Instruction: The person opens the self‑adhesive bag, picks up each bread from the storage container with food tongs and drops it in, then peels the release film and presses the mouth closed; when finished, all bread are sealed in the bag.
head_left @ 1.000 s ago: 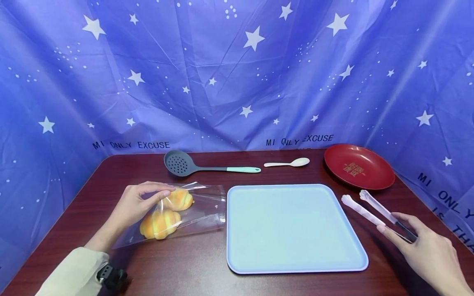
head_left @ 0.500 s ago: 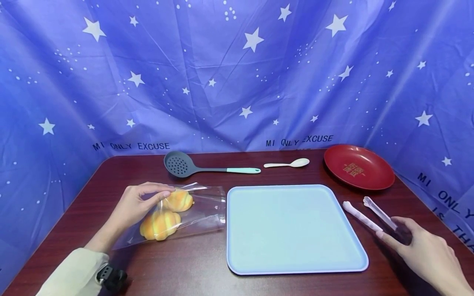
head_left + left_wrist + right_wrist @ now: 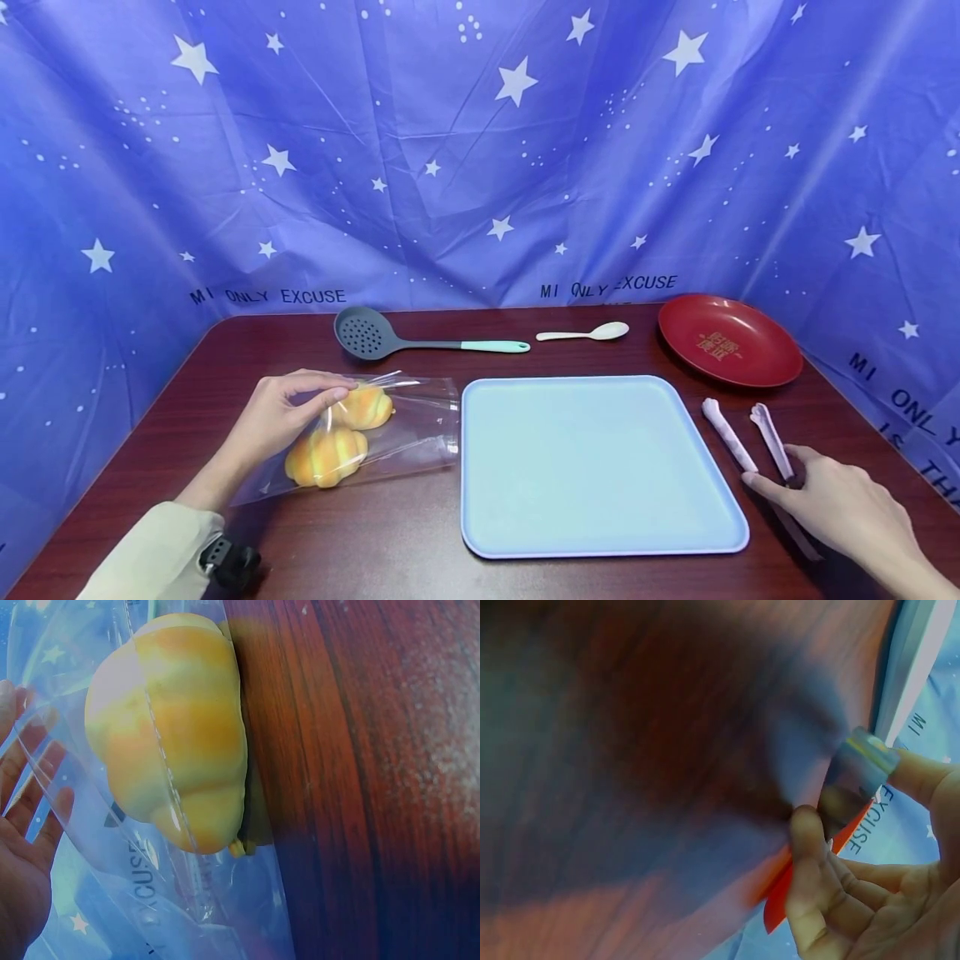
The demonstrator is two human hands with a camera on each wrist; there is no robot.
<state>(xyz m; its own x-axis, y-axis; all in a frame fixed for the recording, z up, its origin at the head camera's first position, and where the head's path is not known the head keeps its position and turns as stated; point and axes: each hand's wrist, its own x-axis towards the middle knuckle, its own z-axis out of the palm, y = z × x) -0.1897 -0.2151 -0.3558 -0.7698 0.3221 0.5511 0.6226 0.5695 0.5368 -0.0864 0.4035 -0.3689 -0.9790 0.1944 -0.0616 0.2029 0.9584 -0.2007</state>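
Note:
My left hand (image 3: 277, 417) pinches the clear plastic bag (image 3: 423, 425) near its upper side, in the head view. Two golden bread rolls (image 3: 326, 457) show through the film, one behind the other. In the left wrist view a roll (image 3: 176, 727) fills the middle under the film, with several fingers of the left hand (image 3: 26, 847) at the left edge. My right hand (image 3: 847, 504) holds tongs with pale, paw-shaped tips (image 3: 727, 435) between thumb and fingers, low beside the tray. The tongs' arms stand spread with nothing between them. The right wrist view is partly blurred around the tongs' shiny part (image 3: 862, 761).
A light blue tray (image 3: 600, 467) lies in the middle of the dark wood table (image 3: 360, 542). Behind it are a slotted skimmer (image 3: 367, 333), a small white spoon (image 3: 607, 331) and a red plate (image 3: 765, 342). A starry blue curtain (image 3: 420, 125) surrounds the table.
My right hand has brought the tongs down and nearer to me, and their tips now point more straight ahead. The left hand and the bag have stayed in place.

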